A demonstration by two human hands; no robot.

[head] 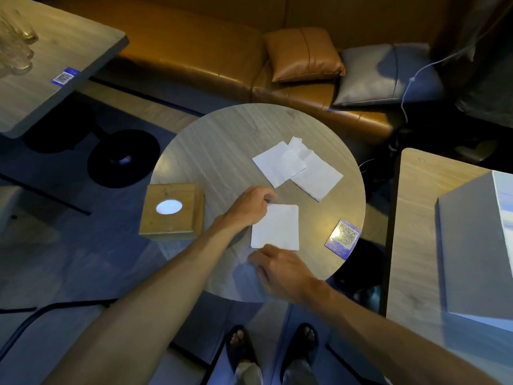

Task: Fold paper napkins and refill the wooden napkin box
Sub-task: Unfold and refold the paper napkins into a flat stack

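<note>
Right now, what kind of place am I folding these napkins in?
Probably a cafe or restaurant: a QR code card on the round table, another on the next table, a leather bench with cushions behind, and a wooden napkin box.

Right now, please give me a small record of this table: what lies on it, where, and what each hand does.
table: round, wood-grain top
box: wooden, oval opening on top, at the table's left edge
napkin: white, lies flat between the two hands
left hand: pinches the napkin's far left corner
right hand: at the napkin's near edge; grip unclear
loose napkins: white, overlapping, beyond the napkin
QR card: flat, near the table's right edge
</note>
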